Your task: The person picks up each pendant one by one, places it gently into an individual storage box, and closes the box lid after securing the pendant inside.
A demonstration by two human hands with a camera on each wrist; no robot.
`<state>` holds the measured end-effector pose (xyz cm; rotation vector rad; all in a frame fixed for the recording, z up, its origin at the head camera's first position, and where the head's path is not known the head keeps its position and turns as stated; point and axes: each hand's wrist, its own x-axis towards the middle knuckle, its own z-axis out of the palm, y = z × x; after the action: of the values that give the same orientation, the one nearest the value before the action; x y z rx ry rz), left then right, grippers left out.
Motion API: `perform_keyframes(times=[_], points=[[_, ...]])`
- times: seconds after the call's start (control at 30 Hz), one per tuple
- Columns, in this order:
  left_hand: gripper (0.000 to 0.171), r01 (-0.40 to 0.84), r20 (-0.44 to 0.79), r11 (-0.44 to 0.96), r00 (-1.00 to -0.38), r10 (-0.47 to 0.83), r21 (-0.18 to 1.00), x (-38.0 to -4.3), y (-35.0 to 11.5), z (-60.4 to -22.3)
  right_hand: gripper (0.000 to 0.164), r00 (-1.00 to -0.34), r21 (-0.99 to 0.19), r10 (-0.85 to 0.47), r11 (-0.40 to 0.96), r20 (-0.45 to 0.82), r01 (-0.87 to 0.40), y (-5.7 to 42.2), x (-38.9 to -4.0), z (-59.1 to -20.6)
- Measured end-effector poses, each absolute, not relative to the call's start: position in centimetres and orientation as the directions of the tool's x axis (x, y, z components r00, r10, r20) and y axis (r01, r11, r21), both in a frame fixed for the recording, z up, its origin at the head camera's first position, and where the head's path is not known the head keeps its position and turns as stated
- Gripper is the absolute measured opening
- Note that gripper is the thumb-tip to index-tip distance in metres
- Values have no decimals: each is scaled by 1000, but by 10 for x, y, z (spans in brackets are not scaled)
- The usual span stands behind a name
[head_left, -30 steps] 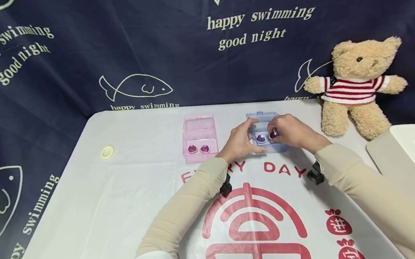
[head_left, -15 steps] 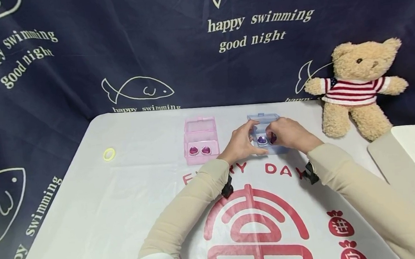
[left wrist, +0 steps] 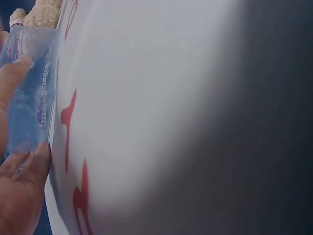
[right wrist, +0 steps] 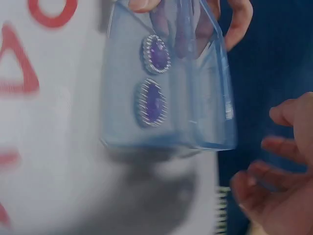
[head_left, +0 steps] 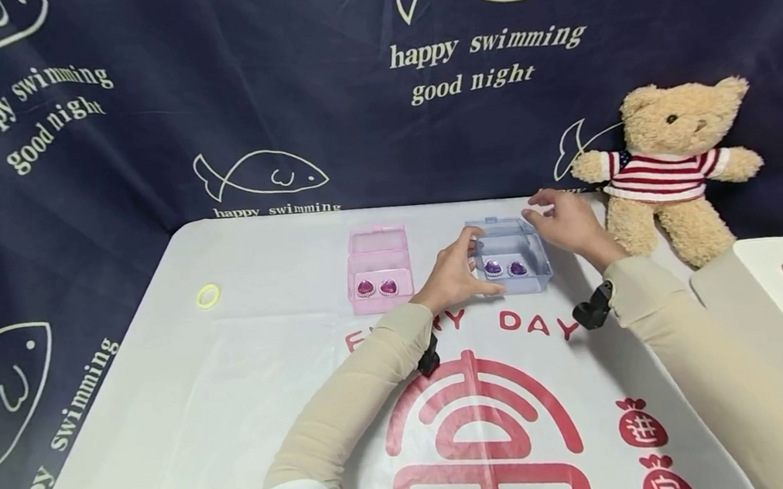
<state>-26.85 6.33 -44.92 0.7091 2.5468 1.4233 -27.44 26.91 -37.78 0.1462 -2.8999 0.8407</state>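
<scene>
A clear blue plastic box [head_left: 528,285] lies with its lid raised on the white table. Inside it are two purple heart-shaped gems [head_left: 493,268] with pearly white rims, seen close up in the right wrist view as purple gems [right wrist: 152,103]. My left hand [head_left: 446,275] grips the box's left side, thumb at the front and fingers behind; in the left wrist view the thumb and fingers span the blue box [left wrist: 27,122]. My right hand [head_left: 565,225] is raised beside the lid's right edge, fingers loosely bent and holding nothing; the right wrist view shows this hand [right wrist: 279,181] apart from the box.
To the left stands an open pink box [head_left: 379,261] with two magenta heart gems [head_left: 388,287]. A yellow ring [head_left: 208,296] lies far left. At the right are a teddy bear [head_left: 676,142] and a cream bin-like container [head_left: 751,283]. A dark blue curtain [head_left: 350,85] hangs behind.
My right hand has let go of the second purple gem, which now lies in the blue box, and moved up and right beside the lid. The left hand stays on the box.
</scene>
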Motion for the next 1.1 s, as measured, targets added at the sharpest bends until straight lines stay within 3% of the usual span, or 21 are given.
perform_keyframes(times=[0.1,0.23,0.37,0.53,0.67,0.8,0.9,1.1], points=[[95,297,80,439,-890,449,848,-268,66,-450,52,-998,-699,40,712,-58,69,273,-275,-392],[92,288,63,449,-890,452,846,-267,69,-451,65,-966,-893,45,372,-255,253,278,-277,-406],[89,282,43,467,-887,459,838,-266,69,-449,69,-946,-943,24,81,-322,323,279,-279,-403],[87,292,41,478,-883,468,828,-268,67,-449,62,-961,-956,-7,-103,-275,275,279,-276,-386],[87,295,43,489,-886,462,821,-269,68,-448,46,-983,-983,-24,-39,-181,182,278,-270,-380],[87,301,50,488,-885,462,819,-269,68,-447,29,-999,-988,-51,153,-2,-6,281,-257,-389],[90,311,57,486,-881,469,817,-270,68,-446,22,-982,-925,-116,336,148,-179,289,-246,-400],[101,380,98,504,-861,499,776,-270,63,-446,34,-892,-731,-308,514,329,-448,298,-232,-421]])
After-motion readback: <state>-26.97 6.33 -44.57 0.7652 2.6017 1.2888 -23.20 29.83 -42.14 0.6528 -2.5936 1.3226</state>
